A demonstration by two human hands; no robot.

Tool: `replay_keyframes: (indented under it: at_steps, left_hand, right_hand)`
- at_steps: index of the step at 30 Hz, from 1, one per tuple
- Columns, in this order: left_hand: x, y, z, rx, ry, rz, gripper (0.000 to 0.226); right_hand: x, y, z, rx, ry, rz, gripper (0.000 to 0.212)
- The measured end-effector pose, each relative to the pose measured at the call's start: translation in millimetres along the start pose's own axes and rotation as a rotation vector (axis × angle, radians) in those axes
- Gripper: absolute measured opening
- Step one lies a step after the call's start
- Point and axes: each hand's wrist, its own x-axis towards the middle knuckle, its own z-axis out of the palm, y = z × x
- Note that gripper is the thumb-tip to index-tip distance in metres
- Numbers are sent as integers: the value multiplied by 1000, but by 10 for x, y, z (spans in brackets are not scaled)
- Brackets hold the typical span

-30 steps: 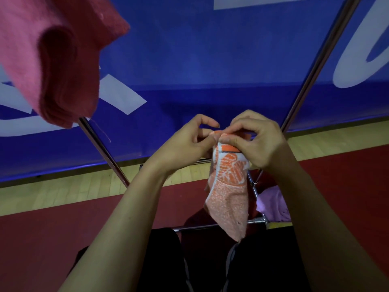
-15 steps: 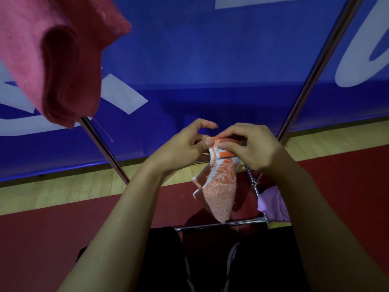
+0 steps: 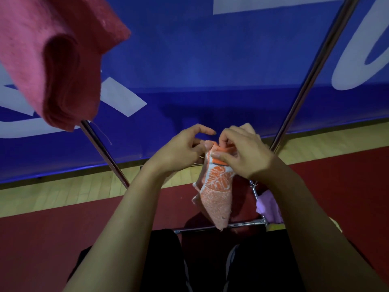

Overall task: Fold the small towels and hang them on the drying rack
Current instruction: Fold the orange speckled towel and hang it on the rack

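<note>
A small orange and white patterned towel (image 3: 216, 192) hangs in front of me, its lower corner pointing down. My left hand (image 3: 179, 150) pinches its top left corner between thumb and fingers. My right hand (image 3: 242, 152) pinches the top edge just to the right, fingers curled over the cloth. A folded pink towel (image 3: 52, 60) hangs over the drying rack at the upper left. The rack's metal legs (image 3: 311, 81) slant down on both sides of my hands.
A lilac cloth (image 3: 268, 207) lies low on the rack by its bottom crossbar (image 3: 242, 224). A blue banner with white lettering (image 3: 200, 60) stands behind. Below are a wooden floor strip and red flooring. My dark-clothed legs show at the bottom.
The orange towel has gathered and shortened, then hangs a little longer again. Both hands shifted slightly lower and reworked their pinch along its top edge.
</note>
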Motion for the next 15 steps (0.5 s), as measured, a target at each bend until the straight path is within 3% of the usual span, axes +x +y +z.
replay_keyframes:
  at_steps: [7, 15]
  left_hand:
    - [49, -101, 28, 457, -9, 60, 30]
    - [66, -103, -12, 549, -53, 76, 36]
  right_hand:
    - [-3, 75, 73, 38, -101, -61, 15]
    - [62, 47, 50, 106, -80, -115, 8]
